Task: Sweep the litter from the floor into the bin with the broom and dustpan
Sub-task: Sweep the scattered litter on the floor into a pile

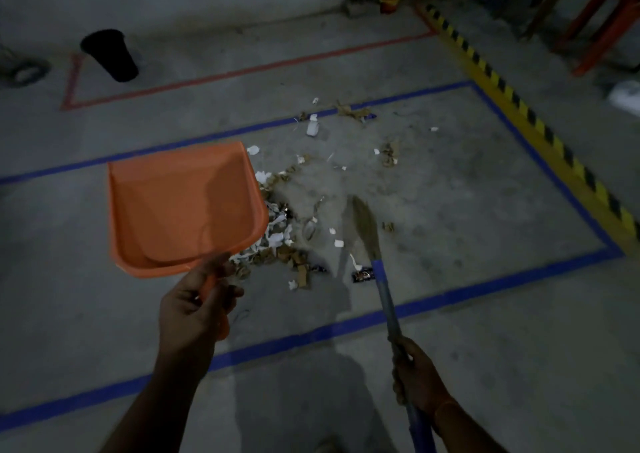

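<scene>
Dustpan: orange, empty, held by left hand
Broom: gripped by right hand
Litter: on floor
Bin: black, contents unseen

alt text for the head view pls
The left hand holds an orange dustpan above paper litter on a concrete floor; the right hand holds a broom. A black bin stands far left.

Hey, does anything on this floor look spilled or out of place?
Yes. Torn paper and cardboard litter is strewn over the concrete inside the blue taped rectangle, thickest beside the orange dustpan. The black bin leans tilted near the far wall.
</scene>
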Motion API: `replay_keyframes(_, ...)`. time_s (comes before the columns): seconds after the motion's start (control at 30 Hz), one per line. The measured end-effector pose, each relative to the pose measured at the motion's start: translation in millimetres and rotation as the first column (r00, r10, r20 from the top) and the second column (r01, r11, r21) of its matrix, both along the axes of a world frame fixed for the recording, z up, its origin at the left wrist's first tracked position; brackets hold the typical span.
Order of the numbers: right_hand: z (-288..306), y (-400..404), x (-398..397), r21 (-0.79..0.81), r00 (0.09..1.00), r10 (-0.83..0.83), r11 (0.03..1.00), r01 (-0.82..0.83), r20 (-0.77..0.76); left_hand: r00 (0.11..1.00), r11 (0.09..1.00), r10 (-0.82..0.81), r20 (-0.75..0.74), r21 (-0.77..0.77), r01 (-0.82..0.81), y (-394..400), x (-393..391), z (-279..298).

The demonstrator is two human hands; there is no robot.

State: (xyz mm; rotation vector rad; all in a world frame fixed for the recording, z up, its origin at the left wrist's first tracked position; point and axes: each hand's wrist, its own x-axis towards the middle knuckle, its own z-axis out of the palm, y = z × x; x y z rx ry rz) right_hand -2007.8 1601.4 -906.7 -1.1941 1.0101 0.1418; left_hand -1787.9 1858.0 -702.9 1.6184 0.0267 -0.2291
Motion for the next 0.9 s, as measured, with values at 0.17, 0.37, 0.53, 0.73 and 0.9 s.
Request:
replay_keyframes(0.17, -1, 24, -60, -0.040, 0.994, -0.089, 0.995, 0.087, -0.056, 0.998, 0.997, -0.065, 0.019, 0.040, 0.064, 12, -16, -4)
replay_keyframes(0.37, -38, 95, -92, -0.177, 0.990, -0.018, 0.984, -0.007, -0.139, 0.994, 0.994, -0.104, 0.011, 0.027, 0.104, 49, -13, -18)
replay_keyframes(0.53, -54, 194, -41, -0.165, 0.994, 0.058, 0.984, -0.073, -0.094, 0.979, 0.979, -0.202, -0.015, 0.014, 0.202, 99, 19, -29)
replay_keyframes(0.73, -59, 289, 55, -0.040, 0.997, -0.020, 0.999, 0.023, 0.072, 0.943, 0.940, -0.331, -0.021, 0.077, 0.332, 172, 53, -51)
replay_keyframes(0.9, -43, 321, 79, 0.057, 0.982, -0.123, 0.992, 0.115, 0.146, 0.942, 0.941, -0.330, -0.062, 0.056, 0.333, 218, 57, -62)
